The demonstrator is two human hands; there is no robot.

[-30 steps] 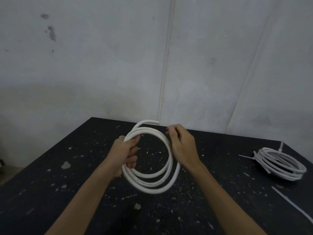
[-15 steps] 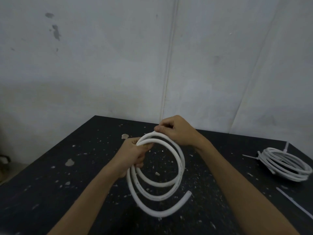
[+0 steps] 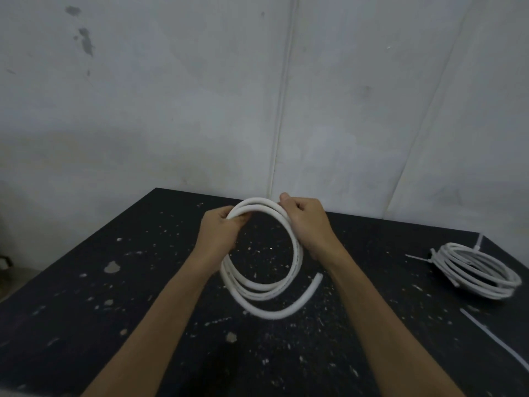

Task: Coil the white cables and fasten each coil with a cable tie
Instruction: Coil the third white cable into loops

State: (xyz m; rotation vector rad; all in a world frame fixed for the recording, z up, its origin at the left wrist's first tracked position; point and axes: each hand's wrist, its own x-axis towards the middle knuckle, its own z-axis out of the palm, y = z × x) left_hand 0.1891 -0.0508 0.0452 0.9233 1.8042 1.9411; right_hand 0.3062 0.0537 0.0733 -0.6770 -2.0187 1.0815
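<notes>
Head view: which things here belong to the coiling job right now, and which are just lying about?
In the job: white cable coil, gripped by left hand and right hand; loose cable tie on the table.
Lying about: tied coil, already fastened; pale flecks on the table.

White cable [image 3: 259, 293] coiled upright, end loose; tied coil [image 3: 476, 270] flat
</notes>
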